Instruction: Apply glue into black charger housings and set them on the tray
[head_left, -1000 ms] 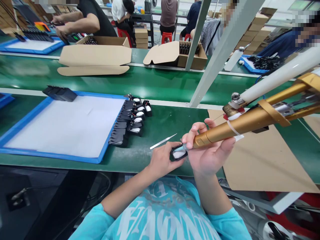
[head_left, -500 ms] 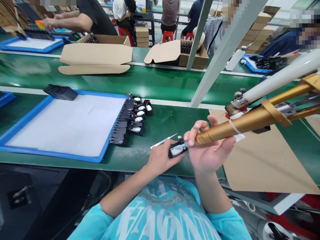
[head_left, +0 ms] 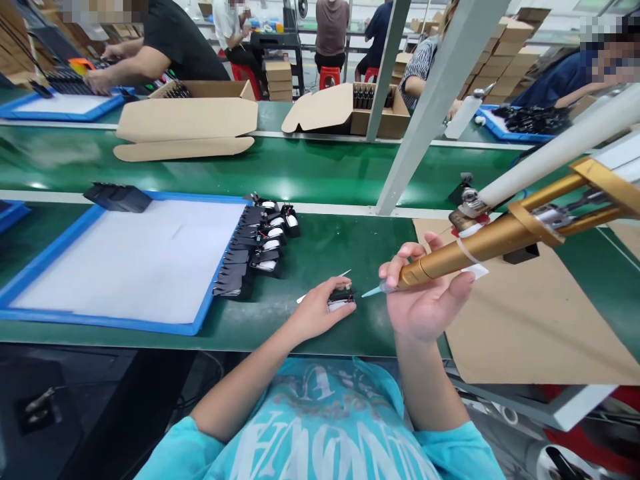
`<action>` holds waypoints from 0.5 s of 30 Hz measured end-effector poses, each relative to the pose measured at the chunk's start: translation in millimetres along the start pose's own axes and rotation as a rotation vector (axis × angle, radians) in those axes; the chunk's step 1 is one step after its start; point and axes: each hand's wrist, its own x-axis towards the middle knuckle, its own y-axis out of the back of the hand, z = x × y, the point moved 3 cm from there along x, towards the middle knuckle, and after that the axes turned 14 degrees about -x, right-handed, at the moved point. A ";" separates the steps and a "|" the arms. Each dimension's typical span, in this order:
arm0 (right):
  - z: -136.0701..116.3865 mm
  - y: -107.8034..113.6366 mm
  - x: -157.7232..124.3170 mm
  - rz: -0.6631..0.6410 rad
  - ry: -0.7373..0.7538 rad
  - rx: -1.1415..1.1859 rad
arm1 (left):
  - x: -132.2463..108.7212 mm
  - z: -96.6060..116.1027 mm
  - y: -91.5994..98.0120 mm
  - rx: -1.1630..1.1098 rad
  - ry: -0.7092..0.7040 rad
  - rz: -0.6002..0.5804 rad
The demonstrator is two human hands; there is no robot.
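Left hand gripping small black part; right hand holding gold dispenser, blue nozzle near part.

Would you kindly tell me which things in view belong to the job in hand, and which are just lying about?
Seemingly part of the job:
gold-coloured tool, held in the right hand
small black part, in the left hand
similar black parts beside the tray

Just lying about, apparently:
slim pale tool
cardboard sheet
open cardboard boxes
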 end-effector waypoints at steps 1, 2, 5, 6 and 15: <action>0.5 1.6 0.4 0.004 -0.001 -0.006 | 3.0 0.1 -2.4 -0.009 -0.033 0.002; 1.0 2.9 1.0 0.004 -0.002 -0.009 | 5.5 -0.1 -4.6 -0.001 -0.078 0.008; 3.0 5.9 5.1 -0.008 0.005 -0.018 | 7.8 0.1 -8.4 0.116 -0.249 0.031; 4.0 6.8 7.4 -0.012 0.009 -0.025 | 6.9 0.9 -8.3 0.168 -0.307 0.027; 13.3 20.2 30.1 -0.070 0.029 -0.040 | -13.2 3.3 -1.1 0.449 -0.507 -0.025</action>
